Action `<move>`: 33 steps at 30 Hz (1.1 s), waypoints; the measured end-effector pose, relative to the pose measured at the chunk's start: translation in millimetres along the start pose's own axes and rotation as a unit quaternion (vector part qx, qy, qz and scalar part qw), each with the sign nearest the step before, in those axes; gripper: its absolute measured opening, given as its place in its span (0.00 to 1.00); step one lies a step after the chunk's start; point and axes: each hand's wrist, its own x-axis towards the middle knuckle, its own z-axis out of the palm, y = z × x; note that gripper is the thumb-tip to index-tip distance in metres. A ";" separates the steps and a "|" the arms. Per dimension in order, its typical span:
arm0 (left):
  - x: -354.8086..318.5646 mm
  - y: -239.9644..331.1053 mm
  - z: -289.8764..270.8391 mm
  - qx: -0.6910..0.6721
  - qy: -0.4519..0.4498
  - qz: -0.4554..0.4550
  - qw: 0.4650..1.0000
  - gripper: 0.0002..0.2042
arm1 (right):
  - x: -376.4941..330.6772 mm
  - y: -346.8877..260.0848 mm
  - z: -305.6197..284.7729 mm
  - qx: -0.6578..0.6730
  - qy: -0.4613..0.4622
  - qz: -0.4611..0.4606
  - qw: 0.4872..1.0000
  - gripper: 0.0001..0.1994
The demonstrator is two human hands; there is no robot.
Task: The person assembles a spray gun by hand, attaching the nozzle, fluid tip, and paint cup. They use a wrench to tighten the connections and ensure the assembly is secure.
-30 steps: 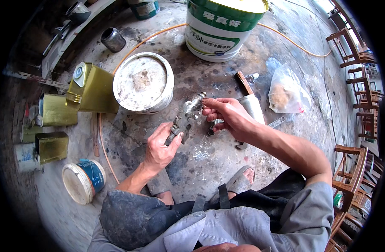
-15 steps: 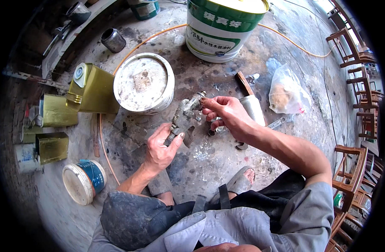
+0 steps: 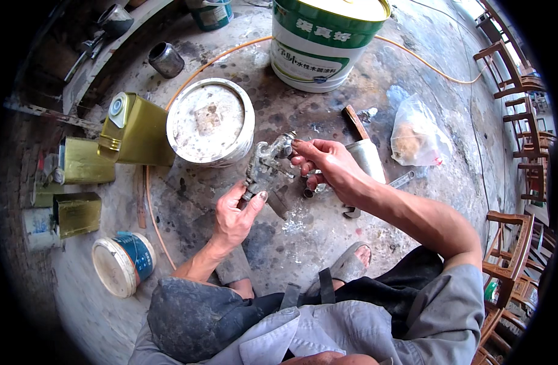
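In the head view, the left hand [image 3: 232,216] grips the near end of a grimy spray gun [image 3: 265,165], right of the lidded bucket [image 3: 209,118]. The right hand [image 3: 335,164] curls at its far end, hold unclear; a loose left grip could let it twist and fall.
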 end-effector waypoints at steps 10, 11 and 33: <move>2.3 7.4 -1.1 -0.062 -0.026 -0.035 0.997 0.10 | 10.9 8.7 -7.6 -0.079 0.012 -0.064 0.995 0.12; 2.0 7.2 -1.1 -0.106 -0.031 -0.056 0.992 0.11 | 9.8 4.8 -7.6 -0.101 0.014 -0.061 0.993 0.11; 2.8 -9.8 1.7 -0.365 -0.070 -0.131 0.919 0.13 | 12.1 5.7 -17.3 -0.117 -0.029 -0.118 0.986 0.16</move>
